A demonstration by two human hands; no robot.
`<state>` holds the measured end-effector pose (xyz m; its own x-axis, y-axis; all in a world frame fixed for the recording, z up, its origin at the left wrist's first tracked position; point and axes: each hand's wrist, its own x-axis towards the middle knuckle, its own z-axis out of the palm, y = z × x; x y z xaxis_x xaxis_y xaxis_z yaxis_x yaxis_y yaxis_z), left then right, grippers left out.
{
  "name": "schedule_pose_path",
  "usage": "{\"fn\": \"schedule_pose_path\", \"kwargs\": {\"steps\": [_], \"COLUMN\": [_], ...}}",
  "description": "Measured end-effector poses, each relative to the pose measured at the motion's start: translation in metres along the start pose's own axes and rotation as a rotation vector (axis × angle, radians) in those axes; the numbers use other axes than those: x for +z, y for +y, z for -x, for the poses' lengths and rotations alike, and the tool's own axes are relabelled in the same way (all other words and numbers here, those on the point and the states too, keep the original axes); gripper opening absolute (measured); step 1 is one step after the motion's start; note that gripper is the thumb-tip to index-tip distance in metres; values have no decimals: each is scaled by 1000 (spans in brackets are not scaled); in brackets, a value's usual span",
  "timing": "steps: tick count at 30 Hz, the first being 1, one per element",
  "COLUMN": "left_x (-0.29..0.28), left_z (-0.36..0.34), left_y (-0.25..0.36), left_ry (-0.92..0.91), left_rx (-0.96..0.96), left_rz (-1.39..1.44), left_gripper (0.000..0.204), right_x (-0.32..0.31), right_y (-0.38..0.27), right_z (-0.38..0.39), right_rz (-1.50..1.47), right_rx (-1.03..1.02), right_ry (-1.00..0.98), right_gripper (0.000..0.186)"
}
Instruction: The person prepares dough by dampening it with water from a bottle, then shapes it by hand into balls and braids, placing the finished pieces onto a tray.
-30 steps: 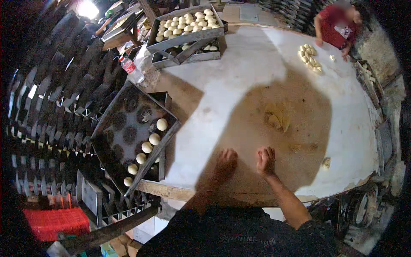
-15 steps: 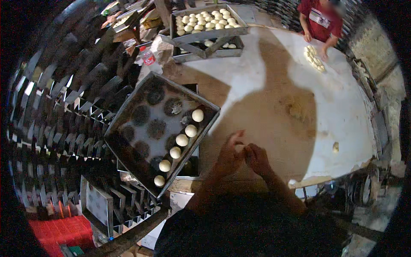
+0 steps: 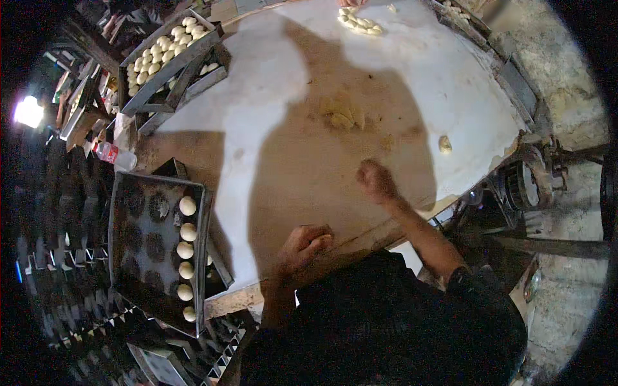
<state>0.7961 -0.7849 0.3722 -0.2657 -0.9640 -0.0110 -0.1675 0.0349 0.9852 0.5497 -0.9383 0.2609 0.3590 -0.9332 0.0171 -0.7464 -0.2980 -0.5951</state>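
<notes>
My left hand point(image 3: 304, 249) rests at the near edge of the floured table point(image 3: 270, 96), fingers curled around what looks like a small pale dough piece. My right hand point(image 3: 376, 181) is stretched farther out over the table with its fingers curled in and nothing visible in it. Beyond it lies a small heap of dough scraps point(image 3: 342, 116). One loose dough lump point(image 3: 444, 144) sits near the right edge. To my left, a dark baking tray point(image 3: 138, 257) holds a single column of dough balls point(image 3: 186, 257) along its right side.
A metal tray full of dough balls point(image 3: 161, 55) stands on a rack at the back left. Another person's hand point(image 3: 351, 2) works over shaped dough pieces point(image 3: 360, 24) at the far side. A plastic bottle point(image 3: 112, 154) lies left of the table. Stacked racks fill the left.
My hands, pressed together at the table edge half a second ago, have separated. The right hand has moved out over the table; the left stays near the edge. My view has shifted left.
</notes>
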Motion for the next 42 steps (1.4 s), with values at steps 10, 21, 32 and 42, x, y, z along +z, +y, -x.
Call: {"fn": "schedule_pose_path", "kwargs": {"steps": [10,21,32,42], "left_x": [59,43,60,-19], "left_z": [-58,64,-43,-47], "left_y": [-77,-194,-168,-160], "left_ry": [643,821,775,889], "left_rx": [-280,-263,128,-245], "left_rz": [-263,4,-1302,-855], "left_gripper": [32,52,20,17], "right_x": [-9,-19,-1,6], "right_y": [56,114,83,96], "right_z": [-63,26,-24,-88], "right_rz": [-369,-128,-154,2], "right_rx": [-314,-653,-549,-119], "right_ry": [22,-178,-54,103], "right_gripper": [30,17,19,19]}}
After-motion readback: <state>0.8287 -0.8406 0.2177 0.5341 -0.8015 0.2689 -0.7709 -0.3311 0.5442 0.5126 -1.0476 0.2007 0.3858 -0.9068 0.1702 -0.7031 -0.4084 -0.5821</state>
